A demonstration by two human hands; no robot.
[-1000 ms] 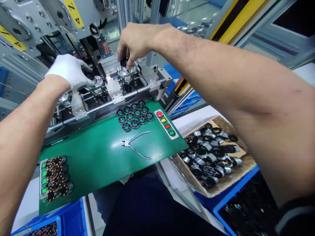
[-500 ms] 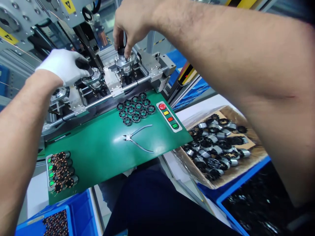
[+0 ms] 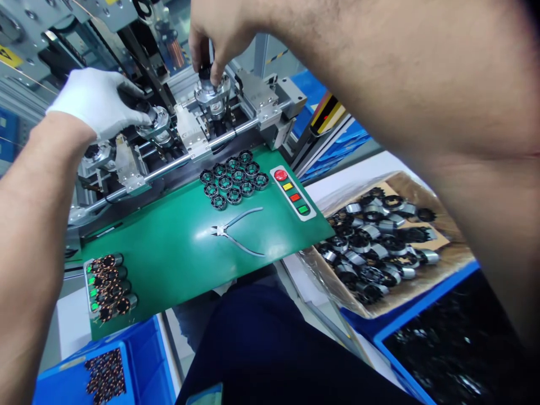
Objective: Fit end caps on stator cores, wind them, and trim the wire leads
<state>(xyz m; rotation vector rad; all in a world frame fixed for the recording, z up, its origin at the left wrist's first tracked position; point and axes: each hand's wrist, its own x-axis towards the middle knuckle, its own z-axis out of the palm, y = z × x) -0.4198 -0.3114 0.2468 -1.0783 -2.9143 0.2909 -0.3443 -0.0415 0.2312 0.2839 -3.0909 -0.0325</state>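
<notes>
My left hand [image 3: 99,104], in a white glove, has thumb and fingers closed round a dark stator core [image 3: 144,107] at the middle metal fixture [image 3: 161,127] of the machine. The glove hides much of that core. Bare-skinned, my right hand [image 3: 225,34] pinches another black stator core [image 3: 205,73] from above, at the top of the right fixture [image 3: 212,97]. How deep either core sits cannot be made out. Several black rings [image 3: 233,179] stand grouped on the green table [image 3: 169,242] below the fixtures. Grey-handled cutting pliers [image 3: 223,230] lie open in front of them.
A button panel [image 3: 292,193] is fixed at the table's right. Several copper-wound stators [image 3: 110,284] stand at the left end, over a blue bin [image 3: 145,360] of wound parts. At right, a cardboard box [image 3: 453,242] holds stator cores. A metal rail [image 3: 177,163] runs along the fixtures.
The whole view has shifted slightly. Both hands stay at the same two fixtures, and the gloved left fingers look a little more spread around the core.
</notes>
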